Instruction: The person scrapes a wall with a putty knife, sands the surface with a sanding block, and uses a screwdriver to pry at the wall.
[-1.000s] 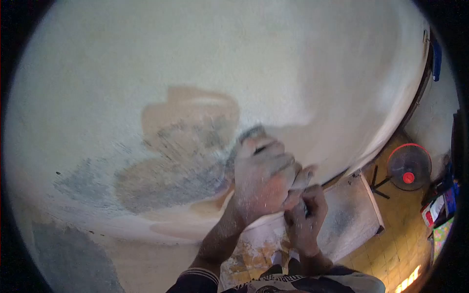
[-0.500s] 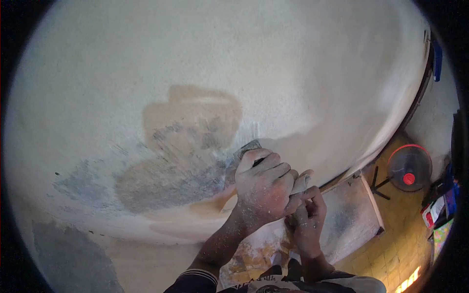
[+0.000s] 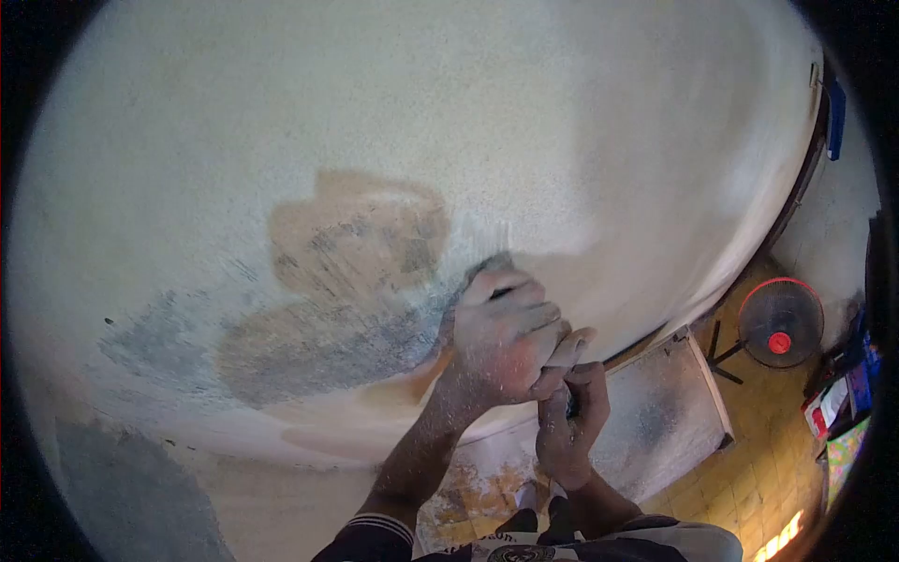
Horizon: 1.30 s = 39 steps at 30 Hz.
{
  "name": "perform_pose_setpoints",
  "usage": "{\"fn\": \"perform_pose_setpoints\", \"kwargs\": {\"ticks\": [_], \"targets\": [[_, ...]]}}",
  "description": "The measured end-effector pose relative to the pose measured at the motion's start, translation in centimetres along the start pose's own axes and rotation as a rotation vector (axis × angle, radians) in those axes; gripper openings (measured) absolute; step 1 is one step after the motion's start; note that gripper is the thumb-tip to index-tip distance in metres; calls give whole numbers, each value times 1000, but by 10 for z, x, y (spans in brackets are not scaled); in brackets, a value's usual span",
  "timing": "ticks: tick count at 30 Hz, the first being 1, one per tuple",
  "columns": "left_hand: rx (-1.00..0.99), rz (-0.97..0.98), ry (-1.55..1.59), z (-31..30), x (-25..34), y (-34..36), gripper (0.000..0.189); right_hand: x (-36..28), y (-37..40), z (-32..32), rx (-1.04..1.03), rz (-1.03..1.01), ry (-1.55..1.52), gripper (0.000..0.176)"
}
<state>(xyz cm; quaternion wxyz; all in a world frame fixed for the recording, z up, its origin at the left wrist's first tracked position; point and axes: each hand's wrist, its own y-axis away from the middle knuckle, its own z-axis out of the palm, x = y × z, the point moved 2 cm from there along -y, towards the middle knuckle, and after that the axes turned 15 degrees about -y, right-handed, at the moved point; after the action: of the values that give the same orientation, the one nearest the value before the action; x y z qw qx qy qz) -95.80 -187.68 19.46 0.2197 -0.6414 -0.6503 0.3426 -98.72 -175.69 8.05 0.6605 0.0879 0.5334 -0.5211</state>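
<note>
My left hand is dusted white and closed round a dark flat-edged tool, most of it hidden by the fingers. The tool's edge lies at the pale wall. Just below, my right hand has its fingers curled against the lower side of my left hand. Whatever those fingers hold is hidden. Left of the tool, a brown patch and grey scraped streaks mark the wall. Short pale vertical strokes show right above the tool.
A fan with a red rim stands on the yellowish tiled floor at the right. Nearer, a dusty board-like surface lies beside my right arm. Colourful items sit at the far right edge. White dust covers the floor by my feet.
My left hand and the dark tool have shifted slightly up along the wall. My right hand has moved a little left, staying against the left. The view has shifted slightly.
</note>
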Motion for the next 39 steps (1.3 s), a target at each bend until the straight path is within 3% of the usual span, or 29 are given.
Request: {"fn": "perform_pose_setpoints", "kwargs": {"ticks": [6,10,13,14,20,24,29,32,36,39], "targets": [[20,-26,58,10,4,22,26,7,21,-3,-42,-56,157,14],[23,17,40,-5,1,-4,27,-8,1,5,-6,-52,-5,10],[-11,-47,55,1,5,15,28,-8,13,5,-53,-121,127,9],[-30,-85,65,7,6,27,28,1,22,-2,-76,7,156,9],[25,95,-75,-25,-5,-24,28,-18,-19,20,-55,-115,-96,10],[-32,17,-40,-27,-4,-9,29,-12,-5,25,-67,-19,-137,11],[-126,-224,125,29,17,97,33,15,61,-5,-176,139,-54,22],[-228,-430,229,58,43,162,33,9,86,-41,-334,608,214,30],[-244,-563,313,49,68,214,24,2,102,-51,-480,813,368,41],[-189,-582,250,29,73,238,21,3,115,-40,-555,843,319,46]]}}
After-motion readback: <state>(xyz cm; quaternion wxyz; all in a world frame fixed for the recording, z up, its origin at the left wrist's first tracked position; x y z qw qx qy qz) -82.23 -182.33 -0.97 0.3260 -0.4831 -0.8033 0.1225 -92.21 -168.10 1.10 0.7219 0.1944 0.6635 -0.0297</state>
